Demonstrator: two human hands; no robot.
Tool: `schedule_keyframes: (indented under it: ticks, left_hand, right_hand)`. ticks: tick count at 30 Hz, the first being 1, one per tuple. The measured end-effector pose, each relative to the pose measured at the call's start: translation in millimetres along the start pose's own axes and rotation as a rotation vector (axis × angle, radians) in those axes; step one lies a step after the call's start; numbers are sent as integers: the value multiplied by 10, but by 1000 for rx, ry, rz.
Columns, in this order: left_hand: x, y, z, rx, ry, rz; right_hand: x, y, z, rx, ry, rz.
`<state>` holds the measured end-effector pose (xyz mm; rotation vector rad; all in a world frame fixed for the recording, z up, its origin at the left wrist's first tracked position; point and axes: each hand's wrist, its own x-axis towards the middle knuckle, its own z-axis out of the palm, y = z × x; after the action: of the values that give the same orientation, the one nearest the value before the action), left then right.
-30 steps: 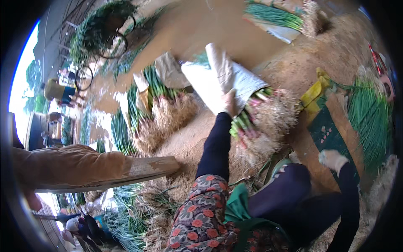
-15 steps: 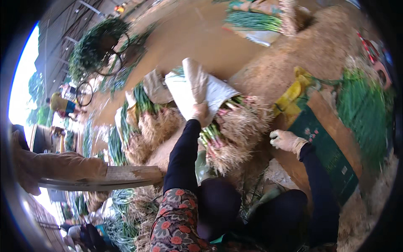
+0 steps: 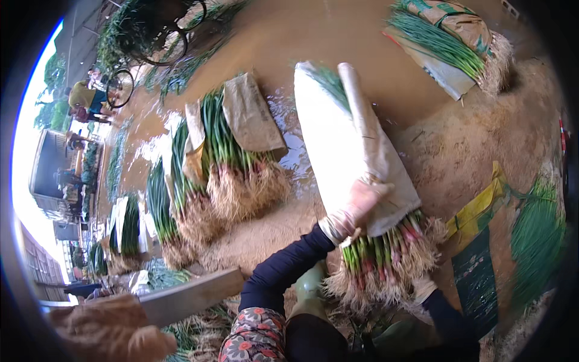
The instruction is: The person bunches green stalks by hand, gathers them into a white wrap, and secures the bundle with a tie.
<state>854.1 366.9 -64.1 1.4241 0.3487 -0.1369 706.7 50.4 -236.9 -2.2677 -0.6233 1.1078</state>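
Observation:
A large bundle of spring onions (image 3: 380, 256) with reddish stem bases and shaggy pale roots lies before me, wrapped in a white sack (image 3: 325, 142) with one edge rolled up. My left hand (image 3: 362, 205), in a pale glove, is closed on the sack near its lower end, just above the bare stems. My right hand (image 3: 424, 291), gloved too, reaches to the right underside of the roots (image 3: 356, 286). Its fingers are hidden behind the roots, so their grip does not show. Green leaf tips show at the sack's far end.
To the left, more wrapped spring onion bundles (image 3: 244, 181) stand along the muddy water (image 3: 289, 36). Another bundle (image 3: 440, 51) lies at the far right. A yellow strip (image 3: 479, 208), a dark green sack (image 3: 474, 280) and loose greens (image 3: 537, 235) are at right. A plank (image 3: 193, 295) juts in from the left.
The wrapped bundle has turned more fully into view, its sack stretched out longer away from me. My right hand has moved from open air down to the roots. The view has shifted.

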Motion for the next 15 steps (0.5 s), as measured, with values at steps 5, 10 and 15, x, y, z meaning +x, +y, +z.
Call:
schedule_keyframes:
  ticks: [5,10,15]
  left_hand:
    - [409,478,-107,150,-217,-98]
    - [1226,629,-890,30,-35,-38]
    - [2097,315,-1522,-575,-70,-231]
  right_hand:
    - [312,-306,-57,129,232,177]
    - [1280,-363,-514,100,359,87]
    - [2587,18,-763,488,372,-223]
